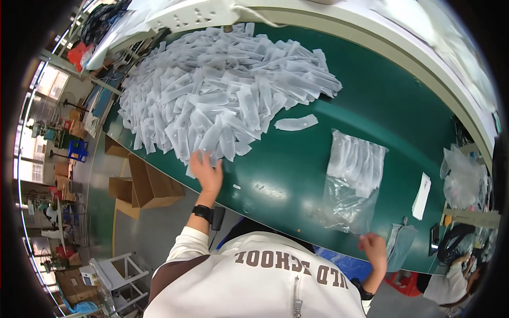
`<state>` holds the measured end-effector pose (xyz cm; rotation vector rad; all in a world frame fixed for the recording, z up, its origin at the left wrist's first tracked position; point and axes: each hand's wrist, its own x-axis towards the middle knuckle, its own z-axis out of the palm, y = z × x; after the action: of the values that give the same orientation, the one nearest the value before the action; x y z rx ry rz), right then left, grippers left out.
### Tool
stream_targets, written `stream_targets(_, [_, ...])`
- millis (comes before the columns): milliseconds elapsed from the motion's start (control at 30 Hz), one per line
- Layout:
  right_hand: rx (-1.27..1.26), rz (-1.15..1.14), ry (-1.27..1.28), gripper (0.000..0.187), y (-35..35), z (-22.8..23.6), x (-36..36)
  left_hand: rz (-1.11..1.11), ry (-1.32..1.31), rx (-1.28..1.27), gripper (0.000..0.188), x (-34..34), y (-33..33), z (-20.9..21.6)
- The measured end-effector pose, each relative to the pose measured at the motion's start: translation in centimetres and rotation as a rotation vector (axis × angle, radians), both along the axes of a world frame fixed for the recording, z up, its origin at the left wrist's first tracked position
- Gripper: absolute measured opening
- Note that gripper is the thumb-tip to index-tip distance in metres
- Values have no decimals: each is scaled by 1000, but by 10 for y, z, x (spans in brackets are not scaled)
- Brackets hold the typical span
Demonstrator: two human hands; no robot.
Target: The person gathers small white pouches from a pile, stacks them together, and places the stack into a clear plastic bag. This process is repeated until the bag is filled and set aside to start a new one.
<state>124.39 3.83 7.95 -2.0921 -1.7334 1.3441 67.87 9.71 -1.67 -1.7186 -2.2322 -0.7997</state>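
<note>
A big heap of pale, translucent strip-like pieces (217, 85), slightly curved and soft-looking, covers the left and far part of the green table. At the heap's near edge is my left hand (207, 172), fingers spread over the closest pieces; I cannot tell whether they touch. My right hand (374, 250) is by the table's near edge, just beyond the lower end of a clear plastic bag (350, 212). Its fingers are curled in, and nothing shows in them. Several of the same strips (356, 159) lie side by side in the bag's far half. One loose strip (296, 123) rests between heap and bag.
A white slip (421, 196) and a greyish bag (401, 246) lie at the right, near a phone-like dark object (435, 238). A pale shelf edge with a power strip (185, 18) runs along the back. Cardboard boxes (148, 183) stand below left. Another person sits lower right.
</note>
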Motion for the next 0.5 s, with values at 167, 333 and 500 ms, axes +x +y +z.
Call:
stream_targets(167, [280, -39, 309, 16, 74, 38, -98, 223, -109, 3, 57, -57, -10, -36])
stream_targets(333, [470, 334, 529, 14, 142, -14, -256, 188, -218, -1, 56, -15, 7, -52])
stream_targets(500, [501, 572, 446, 19, 164, -50, -366, 45, -471, 28, 59, 44, 17, -50])
